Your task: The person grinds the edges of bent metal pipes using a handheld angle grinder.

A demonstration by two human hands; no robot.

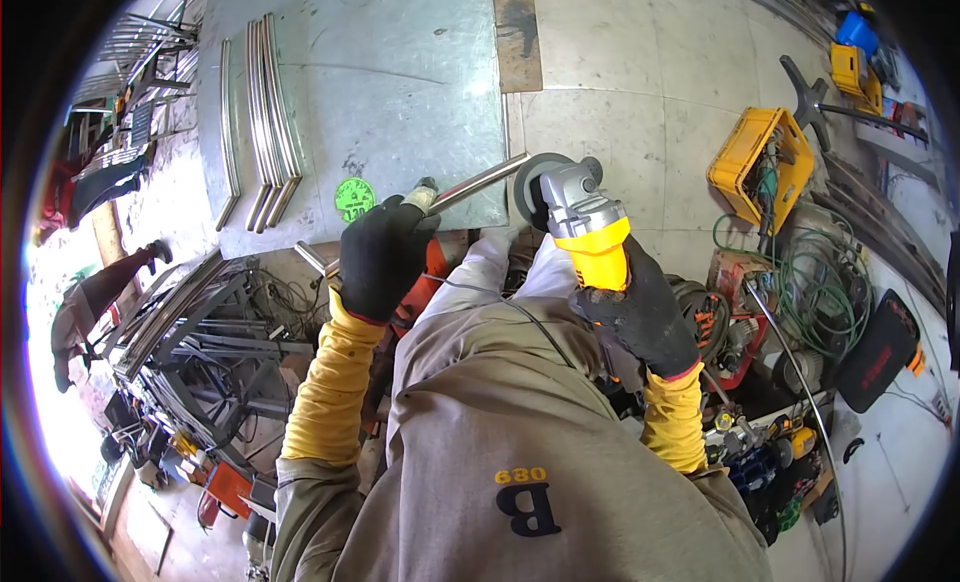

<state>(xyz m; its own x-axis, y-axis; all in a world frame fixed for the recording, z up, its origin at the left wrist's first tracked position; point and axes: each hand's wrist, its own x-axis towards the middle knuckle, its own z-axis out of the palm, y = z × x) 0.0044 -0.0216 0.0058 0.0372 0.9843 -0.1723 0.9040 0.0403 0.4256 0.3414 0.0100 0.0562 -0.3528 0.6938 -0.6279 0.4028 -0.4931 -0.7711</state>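
My left hand (385, 257), in a black glove, is closed around a shiny metal tube (480, 185) that slants up to the right. In my right hand (645, 312), also gloved in black, is a yellow and grey angle grinder (590, 227), gripped by its body. The grinder's round disc (538, 190) is right at the tube's far end. Beyond my left hand, several similar bent tubes (265, 122) lie side by side on a grey metal sheet (400, 92). A round green sticker (354, 199) is on that sheet beside my glove.
A yellow crate (740, 162) with tools in it stands at the right, near coiled green hose (825, 292). Stacked metal frames (210, 332) fill the lower left. A dark cord (500, 300) crosses my lap. A brown plate (518, 42) lies at the sheet's right edge.
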